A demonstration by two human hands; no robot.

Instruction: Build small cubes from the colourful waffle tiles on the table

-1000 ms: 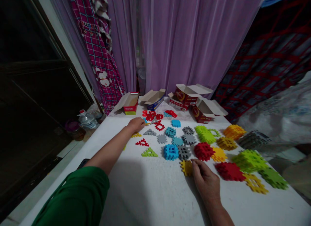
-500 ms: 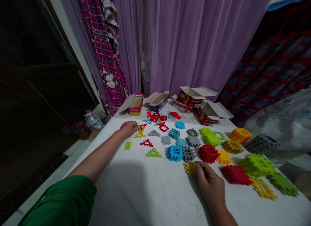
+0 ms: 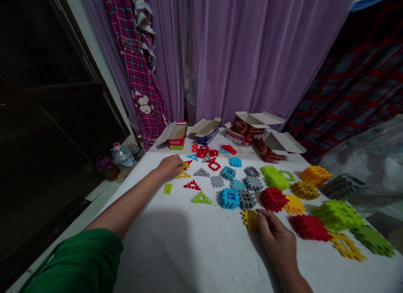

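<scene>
My left hand (image 3: 171, 165) is closed over a small yellow piece (image 3: 184, 166) at the left of the scattered pieces. Just in front of it lies a yellow triangle (image 3: 183, 175). My right hand (image 3: 278, 238) pinches the right edge of a dark yellow square piece (image 3: 249, 220) near the table's middle. Behind that square are a gray window piece (image 3: 247, 199) and a stack of blue window pieces (image 3: 229, 198). A red triangle (image 3: 192, 185) and a green triangle (image 3: 201, 197) lie between my hands.
Open boxes stand at the back, among them a red one (image 3: 177, 137) and a blue one (image 3: 208, 133). Stacks of red (image 3: 310, 227), green (image 3: 339, 214) and orange (image 3: 315, 174) pieces cover the right side. A water bottle (image 3: 123, 154) stands left of the table.
My left hand has closed over the yellow piece, which now shows apart from the yellow triangle. My right hand still holds the dark yellow square. The view has shifted slightly.
</scene>
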